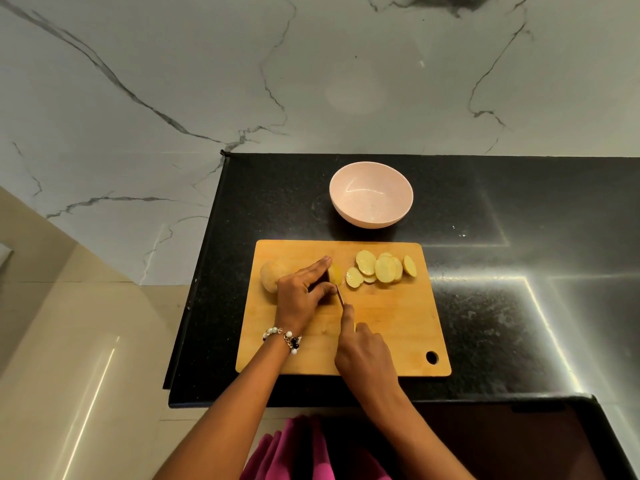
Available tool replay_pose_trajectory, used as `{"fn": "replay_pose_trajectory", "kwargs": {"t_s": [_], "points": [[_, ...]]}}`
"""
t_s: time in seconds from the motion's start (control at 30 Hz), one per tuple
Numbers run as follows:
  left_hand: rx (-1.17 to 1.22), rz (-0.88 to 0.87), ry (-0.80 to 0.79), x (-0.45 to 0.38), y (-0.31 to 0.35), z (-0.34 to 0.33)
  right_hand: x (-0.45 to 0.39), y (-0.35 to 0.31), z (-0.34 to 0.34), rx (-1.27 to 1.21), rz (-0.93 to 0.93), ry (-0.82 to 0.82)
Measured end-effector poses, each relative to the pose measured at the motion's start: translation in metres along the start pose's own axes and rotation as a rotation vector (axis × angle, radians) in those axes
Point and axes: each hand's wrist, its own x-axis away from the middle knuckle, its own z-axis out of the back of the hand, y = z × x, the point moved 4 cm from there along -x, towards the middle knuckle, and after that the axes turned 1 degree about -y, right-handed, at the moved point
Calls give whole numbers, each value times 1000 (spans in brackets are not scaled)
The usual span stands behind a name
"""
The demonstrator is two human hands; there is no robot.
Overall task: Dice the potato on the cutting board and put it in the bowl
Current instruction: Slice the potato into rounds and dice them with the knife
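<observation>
A wooden cutting board (391, 323) lies on the black counter. The uncut part of a potato (272, 274) lies at the board's left end, and my left hand (303, 292) grips it from above, fingers arched over its cut end. My right hand (363, 351) holds a knife (340, 296) by its handle, forefinger along the top; the blade stands against the potato's cut face. Several round potato slices (381, 270) lie fanned on the board's far right part. A pale pink bowl (371, 199), with nothing in it, stands beyond the board.
The black counter (502, 306) stretches right of the board and ends at a marble wall (311, 81) behind the bowl. Its left edge drops off near the board; beige floor tiles (69, 341) lie below. A hanging hole (432, 357) marks the board's near right corner.
</observation>
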Motion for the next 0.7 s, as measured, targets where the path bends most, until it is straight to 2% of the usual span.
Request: {"fn": "replay_pose_trajectory", "kwargs": {"t_s": [0.07,0.17,0.4,0.43,0.5,0.7], "points": [[2,11,4,0,0,1,2,7,-5,-102,1,-48],[-23,21,13,0,-2,1,-7,15,-10,-51,-20,-32],[-54,44,-2,1,1,0,4,28,-16,-160,-21,-20],[-60,44,-3,1,1,-1,5,30,-18,-137,-32,-58],[-69,40,-14,1,2,-2,0,36,-18,-128,-52,-15],[-73,43,-29,1,3,-2,-13,44,10,-395,-56,88]]}}
